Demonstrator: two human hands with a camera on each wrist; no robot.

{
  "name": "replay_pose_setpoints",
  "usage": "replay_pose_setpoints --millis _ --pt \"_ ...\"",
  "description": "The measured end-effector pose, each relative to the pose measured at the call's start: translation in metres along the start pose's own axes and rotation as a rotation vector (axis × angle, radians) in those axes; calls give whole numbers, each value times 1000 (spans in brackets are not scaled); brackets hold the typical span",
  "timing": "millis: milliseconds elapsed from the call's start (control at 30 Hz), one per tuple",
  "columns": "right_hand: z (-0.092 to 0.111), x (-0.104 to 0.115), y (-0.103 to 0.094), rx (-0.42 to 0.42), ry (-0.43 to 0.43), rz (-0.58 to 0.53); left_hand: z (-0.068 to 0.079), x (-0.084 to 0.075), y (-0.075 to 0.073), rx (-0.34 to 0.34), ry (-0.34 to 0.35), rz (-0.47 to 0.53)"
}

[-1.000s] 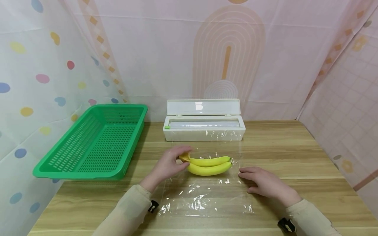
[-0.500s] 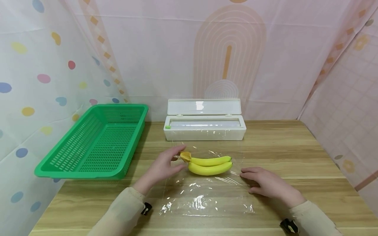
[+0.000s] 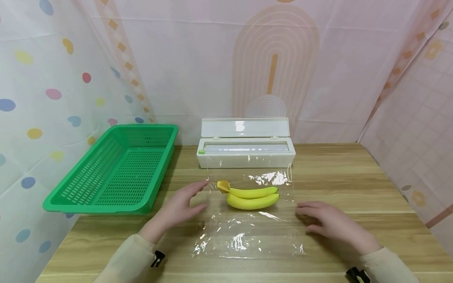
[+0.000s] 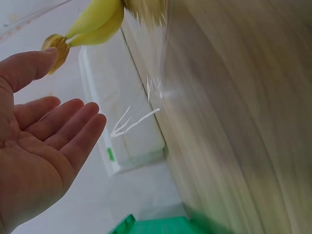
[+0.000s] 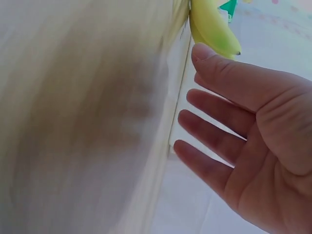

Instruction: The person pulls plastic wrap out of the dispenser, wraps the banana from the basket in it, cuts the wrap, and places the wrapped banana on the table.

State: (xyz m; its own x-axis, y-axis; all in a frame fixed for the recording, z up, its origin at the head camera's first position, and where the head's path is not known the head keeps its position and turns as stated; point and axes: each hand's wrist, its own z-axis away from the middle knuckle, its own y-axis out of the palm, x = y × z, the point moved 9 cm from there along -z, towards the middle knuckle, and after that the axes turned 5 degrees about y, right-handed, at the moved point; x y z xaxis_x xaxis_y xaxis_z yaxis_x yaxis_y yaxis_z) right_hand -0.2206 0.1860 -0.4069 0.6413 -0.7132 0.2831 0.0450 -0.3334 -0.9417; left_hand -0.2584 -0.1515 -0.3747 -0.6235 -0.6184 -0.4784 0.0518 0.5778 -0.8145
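Two yellow bananas (image 3: 253,201) joined at a brown stem lie crosswise on a sheet of clear plastic wrap (image 3: 240,243), which is spread over the wooden table. My left hand (image 3: 180,206) hovers to the left of the stem, apart from it, with fingers relaxed and nothing held. To the right of the banana tips, my right hand (image 3: 327,222) is near the wrap's right edge, fingers loosely extended. Both wrist views show bare palms, with the bananas (image 4: 100,22) beyond the left thumb. Behind the fruit stands a white wrap dispenser (image 3: 246,160), lid raised, roll inside.
A green plastic basket (image 3: 145,208) with slotted sides stands on the left of the table (image 3: 339,169). Patterned cloth hangs along the back and both sides. The wrap runs back to the dispenser's front, its surface crinkled and shiny.
My left hand has let go of the banana stem and drawn back to the left. My right hand has shifted slightly right. The bananas stay nearly in place.
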Motion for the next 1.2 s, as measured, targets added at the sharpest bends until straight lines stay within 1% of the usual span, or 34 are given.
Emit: replay_pose_setpoints --millis 133,333,467,667,833,967,1033,1200 --pt "5 1 -8 -37 0 0 8 -4 -10 -12 44 -70" --pt "11 9 -21 -130 -88 46 20 -10 -21 -36 99 -171" --pt "15 13 -25 -164 -129 55 29 -20 -25 -54 181 -216" --pt "21 18 -26 -178 -169 70 43 -33 -29 -78 295 -261" --pt "24 21 -27 -179 -173 76 48 -39 -26 -72 382 -247" --pt "27 24 -24 -168 -192 57 50 -40 -18 -30 412 -235" --pt "28 26 -22 -165 -216 43 51 -41 -14 -9 427 -241" --pt "29 31 -10 -129 -245 3 54 -42 -4 35 436 -267"
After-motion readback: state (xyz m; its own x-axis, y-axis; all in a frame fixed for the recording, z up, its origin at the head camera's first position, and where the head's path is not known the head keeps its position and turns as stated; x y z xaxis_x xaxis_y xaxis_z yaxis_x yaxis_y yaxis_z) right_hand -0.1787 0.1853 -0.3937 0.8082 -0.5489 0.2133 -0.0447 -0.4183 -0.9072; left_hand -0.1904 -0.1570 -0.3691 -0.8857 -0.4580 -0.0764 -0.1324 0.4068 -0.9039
